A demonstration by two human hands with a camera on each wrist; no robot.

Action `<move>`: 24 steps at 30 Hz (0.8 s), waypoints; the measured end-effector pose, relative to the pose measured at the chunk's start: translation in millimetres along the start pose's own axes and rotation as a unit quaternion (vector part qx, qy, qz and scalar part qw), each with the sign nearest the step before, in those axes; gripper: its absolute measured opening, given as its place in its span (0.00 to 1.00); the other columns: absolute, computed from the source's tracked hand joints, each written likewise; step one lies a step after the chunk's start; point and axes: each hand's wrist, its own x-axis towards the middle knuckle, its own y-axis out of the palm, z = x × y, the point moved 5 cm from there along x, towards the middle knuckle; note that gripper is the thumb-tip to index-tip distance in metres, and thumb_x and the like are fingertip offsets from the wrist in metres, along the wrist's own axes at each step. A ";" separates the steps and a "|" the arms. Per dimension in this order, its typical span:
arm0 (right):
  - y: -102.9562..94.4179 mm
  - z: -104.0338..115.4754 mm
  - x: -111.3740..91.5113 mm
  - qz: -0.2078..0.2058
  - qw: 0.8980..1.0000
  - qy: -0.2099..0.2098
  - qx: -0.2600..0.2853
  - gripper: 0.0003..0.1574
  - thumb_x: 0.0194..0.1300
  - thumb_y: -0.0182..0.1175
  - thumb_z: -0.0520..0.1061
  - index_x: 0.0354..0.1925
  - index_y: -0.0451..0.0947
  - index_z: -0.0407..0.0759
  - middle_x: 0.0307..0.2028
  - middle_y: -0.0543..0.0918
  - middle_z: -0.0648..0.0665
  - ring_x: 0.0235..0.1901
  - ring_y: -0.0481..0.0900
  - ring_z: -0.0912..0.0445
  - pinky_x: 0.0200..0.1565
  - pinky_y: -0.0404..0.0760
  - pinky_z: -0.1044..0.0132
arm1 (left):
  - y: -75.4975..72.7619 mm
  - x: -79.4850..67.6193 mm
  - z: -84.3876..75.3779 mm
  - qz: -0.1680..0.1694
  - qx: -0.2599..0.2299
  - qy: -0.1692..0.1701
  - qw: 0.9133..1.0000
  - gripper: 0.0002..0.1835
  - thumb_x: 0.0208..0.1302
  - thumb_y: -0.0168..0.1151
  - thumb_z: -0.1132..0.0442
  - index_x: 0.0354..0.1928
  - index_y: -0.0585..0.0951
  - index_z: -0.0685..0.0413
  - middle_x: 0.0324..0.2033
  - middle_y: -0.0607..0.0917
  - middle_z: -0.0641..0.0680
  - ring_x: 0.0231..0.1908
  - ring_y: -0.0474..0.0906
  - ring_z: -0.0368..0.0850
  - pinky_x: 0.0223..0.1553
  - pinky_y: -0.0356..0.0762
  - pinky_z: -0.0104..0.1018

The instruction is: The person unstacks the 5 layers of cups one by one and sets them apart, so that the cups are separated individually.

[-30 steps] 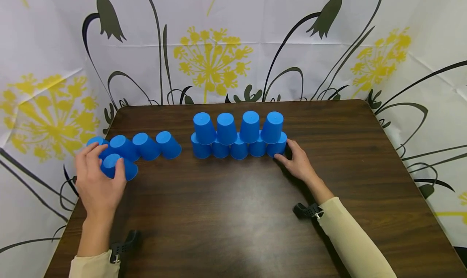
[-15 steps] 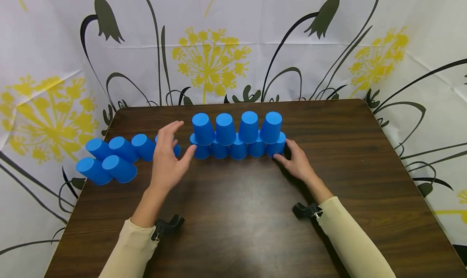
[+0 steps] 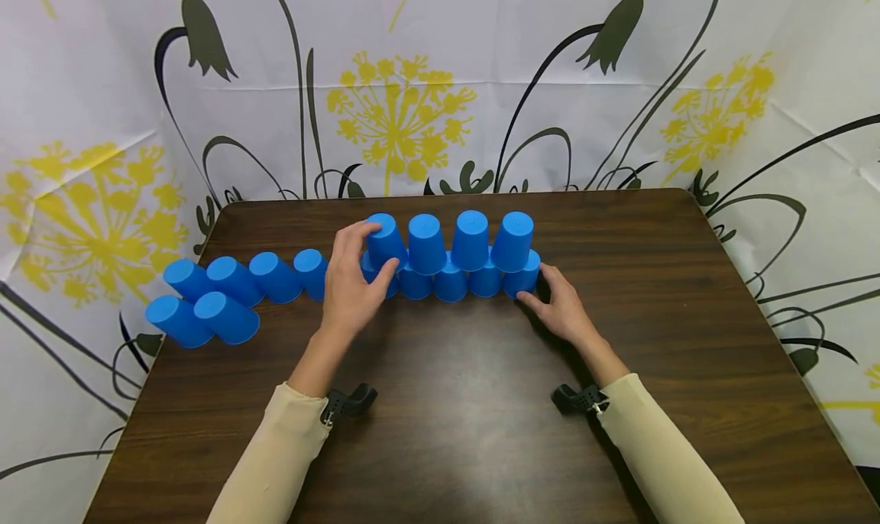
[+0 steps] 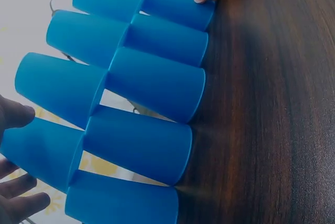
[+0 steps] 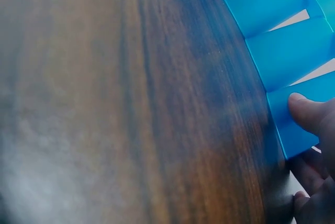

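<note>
Blue plastic cups stand upside down in two tiers near the back of the table point(image 3: 440, 402). My left hand point(image 3: 351, 279) is around the leftmost upper cup point(image 3: 386, 243), its thumb on the near side and fingers at the far side. In the left wrist view that upper cup point(image 4: 44, 148) sits between thumb and fingers, bridging two lower cups. My right hand point(image 3: 560, 302) holds the rightmost bottom cup point(image 3: 517, 279), thumb on its front. In the right wrist view the thumb presses this bottom cup point(image 5: 301, 114), with the other fingers behind it.
More upside-down blue cups stand at the left: a back row point(image 3: 234, 281) of several and two front cups, one being the nearer cup point(image 3: 227, 318). Behind the table hangs a white flowered cloth point(image 3: 440, 127).
My left hand has let go of a cup beside the front left one and moved right to the leftmost upper cup. The right hand has stayed at the bottom right cup.
</note>
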 end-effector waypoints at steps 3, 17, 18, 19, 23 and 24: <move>0.4 -0.1 0.5 0.001 1.000 0.000 -0.001 0.41 0.67 0.64 0.50 0.70 0.61 0.36 0.62 0.71 0.32 0.64 0.67 0.38 0.64 0.64 0.39 | 1.8 0.5 1.3 -0.008 -0.001 0.002 1.000 0.28 0.61 0.70 0.63 0.62 0.72 0.49 0.60 0.71 0.57 0.60 0.72 0.53 0.53 0.78 0.56; 2.1 -4.5 2.0 0.007 1.000 0.002 0.002 0.40 0.67 0.63 0.50 0.69 0.62 0.37 0.63 0.70 0.33 0.64 0.68 0.40 0.65 0.64 0.41 | -9.1 0.6 -0.7 -0.035 -0.036 0.015 0.999 0.26 0.60 0.69 0.68 0.59 0.72 0.50 0.57 0.71 0.58 0.60 0.71 0.55 0.49 0.77 0.63; 2.0 -4.4 1.9 0.006 1.000 0.002 0.001 0.40 0.67 0.63 0.50 0.69 0.62 0.37 0.63 0.70 0.33 0.64 0.67 0.40 0.65 0.64 0.41 | -13.2 -1.3 -1.3 -0.041 -0.039 0.015 0.998 0.26 0.60 0.69 0.68 0.59 0.72 0.51 0.58 0.71 0.58 0.60 0.71 0.54 0.50 0.76 0.63; 1.9 -4.2 1.7 0.006 1.000 0.001 0.001 0.40 0.67 0.63 0.50 0.69 0.62 0.37 0.63 0.70 0.33 0.64 0.67 0.40 0.65 0.64 0.41 | -17.5 -3.8 -1.7 -0.047 -0.042 0.014 0.998 0.26 0.59 0.70 0.68 0.59 0.72 0.52 0.58 0.71 0.58 0.60 0.71 0.54 0.50 0.76 0.64; 1.1 -2.9 0.6 0.002 1.000 -0.003 0.002 0.40 0.67 0.64 0.50 0.69 0.62 0.36 0.62 0.71 0.33 0.64 0.68 0.39 0.65 0.64 0.41 | -38.3 -19.9 -1.6 -0.073 -0.049 0.013 0.996 0.27 0.57 0.70 0.71 0.59 0.73 0.56 0.58 0.71 0.59 0.59 0.70 0.54 0.49 0.76 0.65; 1.0 -2.5 0.3 0.001 1.000 -0.005 0.002 0.40 0.67 0.64 0.50 0.69 0.62 0.36 0.62 0.71 0.33 0.64 0.68 0.39 0.65 0.64 0.40 | -44.1 -25.0 -0.8 -0.080 -0.049 0.010 0.996 0.27 0.57 0.71 0.71 0.58 0.74 0.56 0.58 0.71 0.59 0.58 0.70 0.54 0.49 0.76 0.65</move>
